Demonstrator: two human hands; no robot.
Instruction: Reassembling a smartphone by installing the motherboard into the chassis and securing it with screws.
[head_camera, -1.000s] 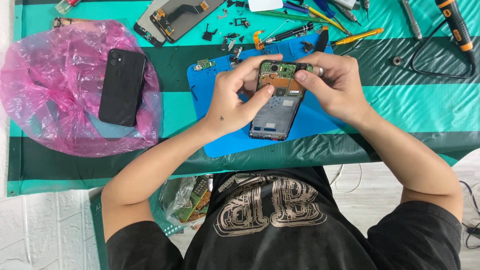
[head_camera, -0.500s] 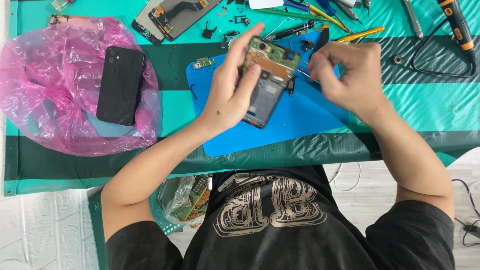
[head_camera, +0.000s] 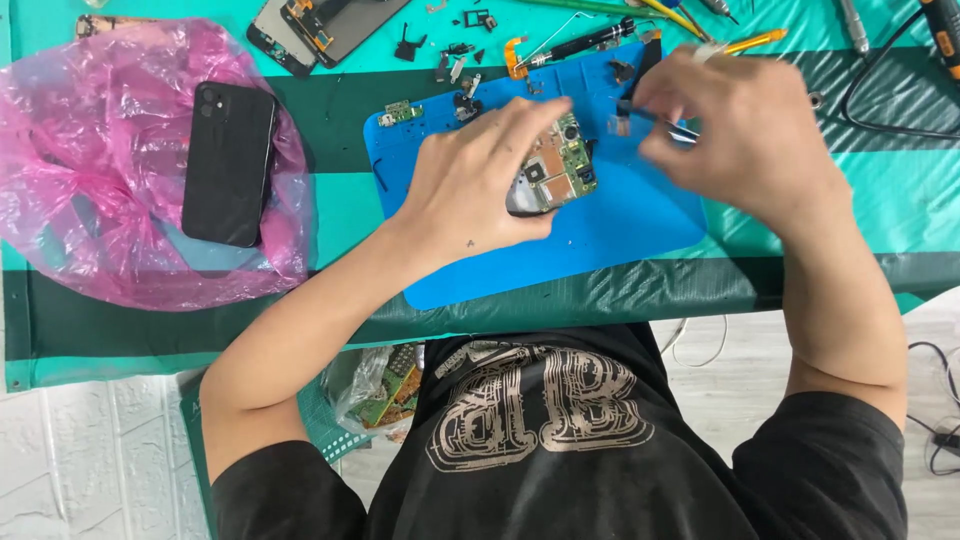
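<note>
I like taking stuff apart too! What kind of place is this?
Probably a phone repair bench: an opened phone held over a blue work mat, scattered small parts and tools.

Far edge of the table (head_camera: 870, 215) is crowded: a dismantled phone (head_camera: 325, 25), loose small parts (head_camera: 455, 60), screwdrivers (head_camera: 585, 40) and a black cable (head_camera: 890, 90) block approach. Left end is taken by a pink bag (head_camera: 90, 170) bearing a black phone (head_camera: 228, 163). The blue mat (head_camera: 600, 225) is bare along its near edge and near-right corner. The near table edge is passable.
</note>
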